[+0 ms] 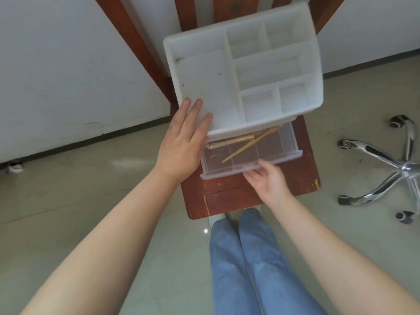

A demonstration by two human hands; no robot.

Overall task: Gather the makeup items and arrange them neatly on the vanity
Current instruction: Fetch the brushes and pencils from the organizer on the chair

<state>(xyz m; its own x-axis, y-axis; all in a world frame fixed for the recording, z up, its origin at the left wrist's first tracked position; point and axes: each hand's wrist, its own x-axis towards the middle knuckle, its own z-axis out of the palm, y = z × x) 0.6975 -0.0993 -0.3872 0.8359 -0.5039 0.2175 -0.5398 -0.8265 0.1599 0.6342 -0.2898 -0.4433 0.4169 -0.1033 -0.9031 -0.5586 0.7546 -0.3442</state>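
A white organizer [243,73] with several open compartments stands on a small red-brown wooden table [304,169]. All its top compartments look empty. At its base, toward 6 o'clock, a clear drawer [250,155] is pulled out. Inside it lie two gold makeup items: a thicker gold stick [229,140] near the back and a thin gold stick [250,144] lying diagonally across the dividers.

The left hand [181,142] lies flat with straight fingers against the organizer's corner at 9 o'clock. It steadies the organizer and grips nothing. The right hand [268,180] has its fingers lightly curled on the drawer's front edge at 6 o'clock. The grasp looks shallow, only with the fingertips.

The risks, as I judge them:
- If the drawer is pulled too far, it can leave its slot and tip, and both sticks fall to the floor.
- If the left hand pushes too hard, the light organizer can slide toward 3 o'clock, where the table edge is near.
- The thin stick crosses the dividers, so it can catch on the organizer's body if the drawer is pushed closed.
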